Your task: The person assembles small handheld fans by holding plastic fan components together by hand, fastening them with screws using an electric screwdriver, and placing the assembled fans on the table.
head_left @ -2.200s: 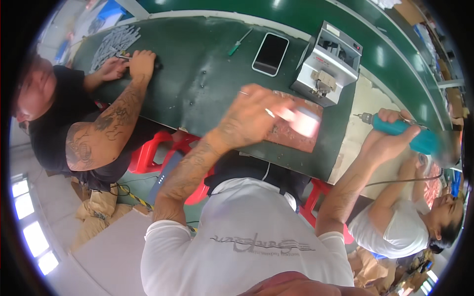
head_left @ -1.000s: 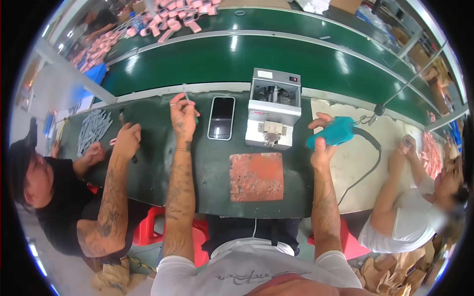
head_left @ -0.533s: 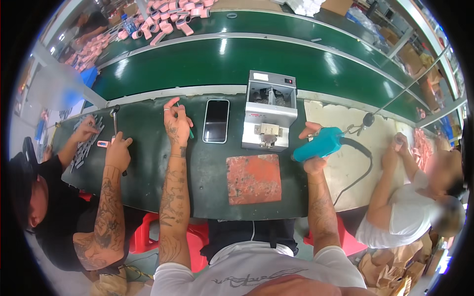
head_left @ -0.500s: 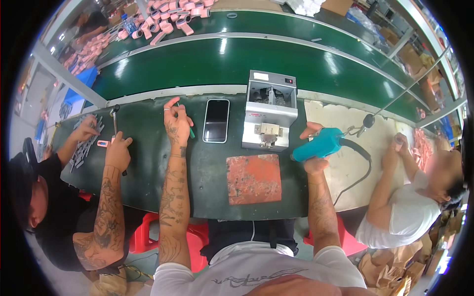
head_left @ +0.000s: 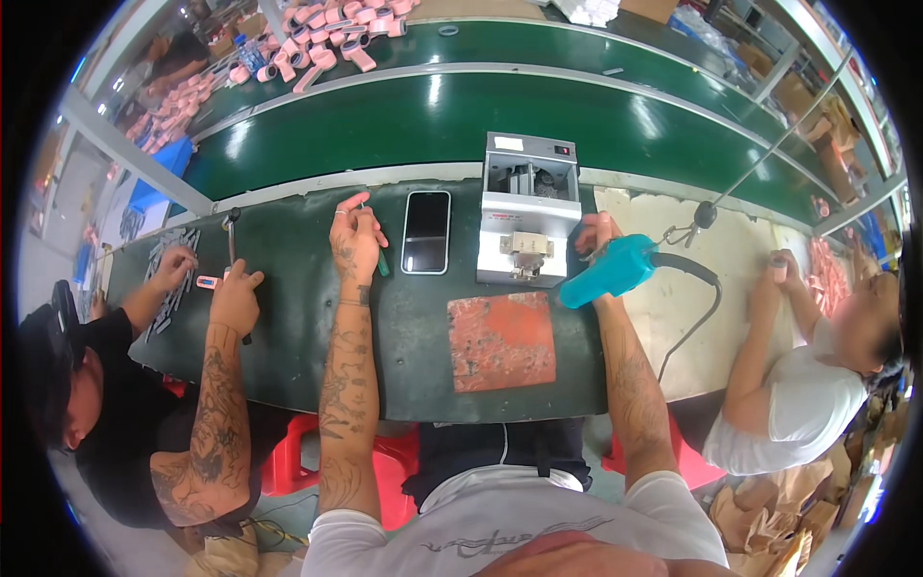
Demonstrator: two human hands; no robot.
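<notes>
My left hand (head_left: 352, 236) is raised over the dark mat, fingers curled around a slim green-handled tool (head_left: 383, 263) whose working end I cannot make out. Beside the right edge of a silver screw feeder (head_left: 498, 252) is my right hand (head_left: 598, 229); its fingers look bent but apart, at or very near the housing. A teal electric screwdriver (head_left: 608, 273) hangs across my right wrist from a wire and hook, covering part of the hand. Small dark pieces lie in the feeder's open top. A phone (head_left: 425, 233) rests between my left hand and the feeder.
A worn red square pad (head_left: 502, 342) lies in front of the feeder. Behind the table runs a green conveyor (head_left: 365, 125), with pink parts (head_left: 327, 38) heaped at the far left. Co-workers sit on both sides; the left one's hand (head_left: 234, 298) is beside a metal tool (head_left: 231, 236).
My right hand has slid forward past the electric screwdriver to the feeder's side. The screwdriver has swung slightly left and tilted more. My left hand has stayed around the green-handled tool.
</notes>
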